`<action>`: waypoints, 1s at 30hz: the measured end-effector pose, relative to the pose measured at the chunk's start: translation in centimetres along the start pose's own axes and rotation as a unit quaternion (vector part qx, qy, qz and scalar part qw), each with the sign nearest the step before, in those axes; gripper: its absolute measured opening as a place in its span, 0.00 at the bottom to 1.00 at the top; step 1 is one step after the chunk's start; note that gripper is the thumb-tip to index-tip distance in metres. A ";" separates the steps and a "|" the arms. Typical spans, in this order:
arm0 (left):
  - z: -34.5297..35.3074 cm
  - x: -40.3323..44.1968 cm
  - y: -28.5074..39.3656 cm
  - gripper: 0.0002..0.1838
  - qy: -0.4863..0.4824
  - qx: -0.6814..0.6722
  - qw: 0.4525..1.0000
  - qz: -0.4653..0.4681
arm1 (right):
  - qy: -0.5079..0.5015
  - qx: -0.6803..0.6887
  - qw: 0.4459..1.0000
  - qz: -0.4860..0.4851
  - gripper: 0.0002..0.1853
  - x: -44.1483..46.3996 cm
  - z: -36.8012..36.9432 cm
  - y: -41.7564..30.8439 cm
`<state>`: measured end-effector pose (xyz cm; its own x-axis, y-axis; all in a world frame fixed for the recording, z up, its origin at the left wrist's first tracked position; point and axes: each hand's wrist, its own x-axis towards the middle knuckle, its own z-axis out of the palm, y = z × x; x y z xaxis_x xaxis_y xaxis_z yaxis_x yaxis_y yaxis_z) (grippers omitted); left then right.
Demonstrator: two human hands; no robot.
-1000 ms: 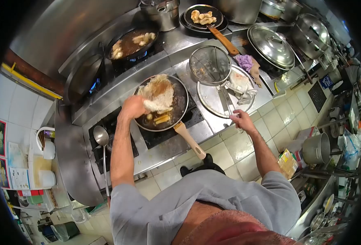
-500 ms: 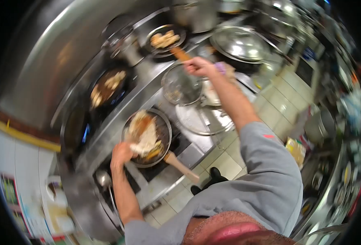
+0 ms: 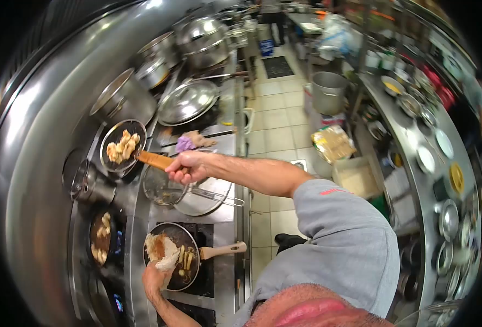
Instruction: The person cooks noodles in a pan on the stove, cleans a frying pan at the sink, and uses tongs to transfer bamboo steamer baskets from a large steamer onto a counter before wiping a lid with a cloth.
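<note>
My right hand (image 3: 186, 167) is closed around the wooden handle (image 3: 153, 159) of a small frying pan (image 3: 110, 163) at the back burners. Browned, pale chunks of food (image 3: 122, 147) lie in that pan. My left hand (image 3: 155, 279) is at the near left rim of a second frying pan (image 3: 193, 240), its fingers closed at the edge of a pale, soft-looking food (image 3: 167, 259) with a reddish-brown patch on top. Its exact kind is unclear. Yellowish strips (image 3: 185, 260) lie beside it in the pan. This pan's light wooden handle (image 3: 224, 250) points right, untouched.
A strainer (image 3: 219, 197) rests over a container between the pans. A dark pan (image 3: 100, 240) with food sits beside blue flame. A lidded wok (image 3: 189, 102) and a tall pot (image 3: 122, 101) stand farther back. Right are shelves with dishes (image 3: 426, 159) and a bin (image 3: 329, 90).
The view has swung to the right, showing more of the aisle and shelves. My right hand still grips the pan handle, and my left hand stays at the pale food.
</note>
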<state>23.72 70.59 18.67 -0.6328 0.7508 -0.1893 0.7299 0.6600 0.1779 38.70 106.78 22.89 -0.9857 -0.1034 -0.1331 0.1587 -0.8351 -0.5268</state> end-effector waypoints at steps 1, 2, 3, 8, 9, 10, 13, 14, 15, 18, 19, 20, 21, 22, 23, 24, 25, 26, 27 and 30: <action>-0.4 -0.4 0.5 0.26 0.007 -0.005 1.000 0.008 | -0.003 0.021 1.000 -0.006 0.07 -3.2 0.6 1.8; -1.0 -0.9 1.1 0.31 -0.032 -0.020 0.999 0.010 | 0.014 0.024 0.999 -0.026 0.08 -6.5 1.4 4.0; -1.0 -1.1 0.7 0.31 -0.041 -0.009 0.998 0.038 | 0.014 0.003 0.998 -0.057 0.08 -9.5 1.4 6.2; 1.8 0.2 -3.1 0.32 -0.006 0.036 0.990 0.140 | 0.164 0.026 0.968 -0.186 0.11 -26.3 8.0 18.3; 2.5 1.6 -3.9 0.28 0.005 0.041 0.983 0.177 | 0.187 0.031 0.957 -0.219 0.11 -29.2 9.4 20.2; 2.5 1.5 -3.6 0.28 0.012 0.050 0.979 0.198 | 0.220 0.019 0.943 -0.250 0.09 -32.0 10.8 22.2; 2.6 0.3 -1.0 0.28 0.027 0.082 0.971 0.223 | 0.280 0.023 0.906 -0.316 0.09 -39.3 15.0 28.0; 3.0 0.0 0.2 0.28 0.030 0.092 0.969 0.228 | 0.332 0.035 0.875 -0.352 0.09 -41.6 16.8 29.8; 3.2 -0.4 0.9 0.28 0.035 0.103 0.966 0.234 | 0.379 0.049 0.840 -0.385 0.10 -43.6 18.5 31.6; 4.6 -1.3 3.5 0.27 0.059 0.130 0.956 0.256 | 0.432 0.025 0.763 -0.481 0.15 -49.6 22.2 36.7; 5.1 -1.6 4.4 0.27 0.069 0.141 0.951 0.267 | 0.425 0.034 0.740 -0.520 0.14 -51.7 22.9 38.6; 5.7 -1.9 5.4 0.27 0.080 0.151 0.945 0.279 | 0.456 0.036 0.709 -0.537 0.12 -53.6 24.4 40.3; 6.4 -2.4 6.5 0.27 0.091 0.161 0.940 0.288 | 0.472 0.013 0.674 -0.568 0.10 -55.3 25.9 42.0; 7.1 -3.0 7.2 0.27 0.101 0.169 0.936 0.292 | 0.457 0.006 0.669 -0.586 0.09 -57.2 27.2 43.7; 7.6 -3.6 7.7 0.26 0.108 0.177 0.934 0.292 | 0.456 0.028 0.657 -0.600 0.11 -59.5 27.5 45.6; 8.2 -4.2 8.2 0.26 0.115 0.181 0.933 0.289 | 0.500 0.036 0.600 -0.623 0.10 -60.7 29.4 47.1; 8.7 -4.8 8.7 0.26 0.122 0.184 0.932 0.288 | 0.531 0.003 0.567 -0.630 0.11 -62.4 30.5 48.8; 9.2 -5.2 9.2 0.26 0.129 0.187 0.931 0.285 | 0.520 0.002 0.557 -0.648 0.12 -64.5 31.1 50.6; 9.5 -5.7 9.6 0.26 0.135 0.190 0.930 0.283 | 0.540 0.033 0.518 -0.662 0.12 -65.9 32.2 52.2; 10.5 -6.9 10.4 0.25 0.150 0.197 0.929 0.275 | 0.564 0.042 0.441 -0.697 0.07 -71.2 33.8 57.4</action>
<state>38.43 71.98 11.71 -0.1357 0.9841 0.1147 0.9649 0.1576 -0.2101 116.06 47.97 30.49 0.5408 0.8367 -0.0865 -0.6051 0.3155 -0.7309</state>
